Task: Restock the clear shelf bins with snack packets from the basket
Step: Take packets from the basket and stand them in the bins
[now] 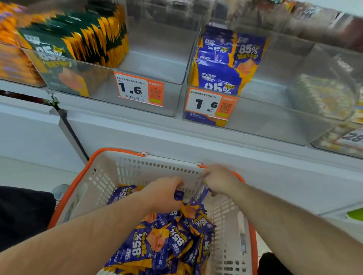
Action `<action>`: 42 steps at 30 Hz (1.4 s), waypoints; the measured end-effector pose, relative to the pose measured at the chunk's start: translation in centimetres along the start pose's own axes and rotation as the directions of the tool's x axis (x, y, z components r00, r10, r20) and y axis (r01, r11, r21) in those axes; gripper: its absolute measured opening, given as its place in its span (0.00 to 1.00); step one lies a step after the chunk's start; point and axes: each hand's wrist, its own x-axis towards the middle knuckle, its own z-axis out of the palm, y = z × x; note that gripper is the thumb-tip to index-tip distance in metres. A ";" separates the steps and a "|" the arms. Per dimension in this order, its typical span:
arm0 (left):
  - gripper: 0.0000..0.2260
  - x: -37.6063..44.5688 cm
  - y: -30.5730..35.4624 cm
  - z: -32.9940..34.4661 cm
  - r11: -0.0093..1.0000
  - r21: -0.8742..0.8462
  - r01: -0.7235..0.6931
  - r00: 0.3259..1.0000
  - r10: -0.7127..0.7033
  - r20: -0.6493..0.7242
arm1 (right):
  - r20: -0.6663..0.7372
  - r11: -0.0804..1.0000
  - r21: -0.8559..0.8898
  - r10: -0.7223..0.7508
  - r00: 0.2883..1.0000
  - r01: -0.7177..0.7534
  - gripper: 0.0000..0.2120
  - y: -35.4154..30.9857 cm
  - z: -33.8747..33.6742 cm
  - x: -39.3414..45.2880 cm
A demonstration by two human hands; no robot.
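Observation:
A white basket with an orange rim stands below the shelf, holding a heap of blue and orange snack packets. Both my hands are inside it at the far end. My left hand has its fingers curled round a blue packet. My right hand pinches the top of another blue packet that hangs below it. Above, a clear shelf bin holds a few matching blue packets at its left side. Much of that bin is bare.
Left of it, another clear bin holds green and orange packets in a row. Orange price tags reading 1.6 hang on both bins. Further bins with other snacks sit at the far left and right. A white cabinet front runs below the shelf.

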 end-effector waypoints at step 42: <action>0.17 5.3 10.3 -22.9 0.923 -0.242 -0.300 0.617 -0.006 -0.787 | -0.638 0.857 0.463 0.146 0.756 0.225 0.18 -4.4 -26.8 3.5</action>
